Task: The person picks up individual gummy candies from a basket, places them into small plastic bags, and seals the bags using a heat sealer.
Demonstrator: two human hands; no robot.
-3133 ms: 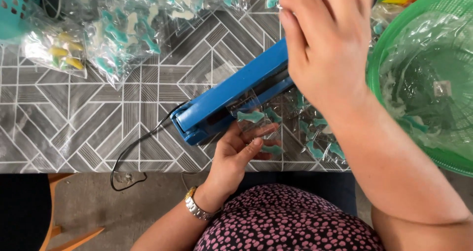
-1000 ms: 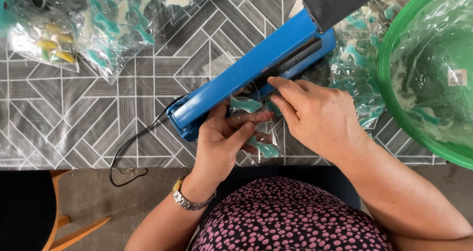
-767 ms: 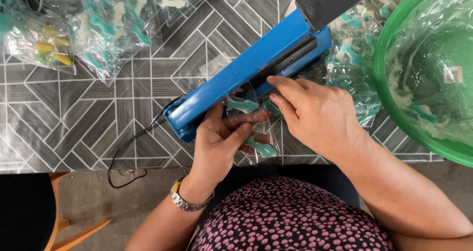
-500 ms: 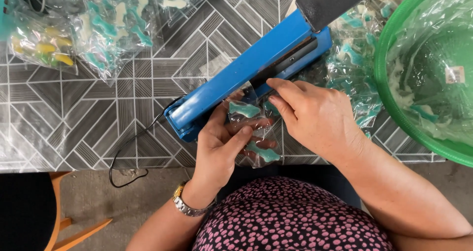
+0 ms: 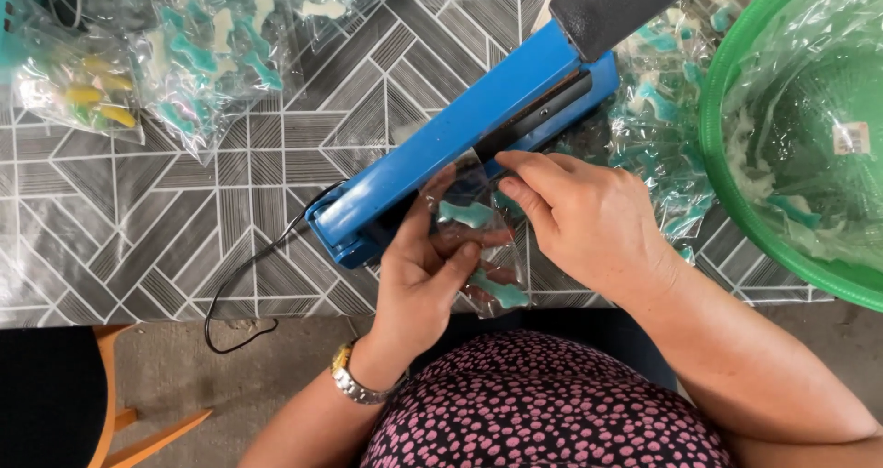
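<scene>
- Both hands have lifted the small clear bag (image 5: 478, 238) of teal pieces up to the blue sealer (image 5: 460, 142), whose lid now stands raised.
- Left hand (image 5: 428, 279) cradles the bag from below; right hand (image 5: 589, 224) pinches its top edge.
- Sealed bags (image 5: 207, 59) lie behind; this one looks unsealed.
- Bag mouth and sealing strip are hard to make out.

Beside the glossy blue painted-metal bag sealer (image 5: 460, 146) with its matt black rough-looking top pad (image 5: 625, 4), a crinkly clear plastic packet (image 5: 478, 238) shines. Under the sealer, a smooth, slightly sheeny grey patterned plastic tablecloth (image 5: 138, 220). To its right, a glossy green plastic basin (image 5: 727, 155).
</scene>
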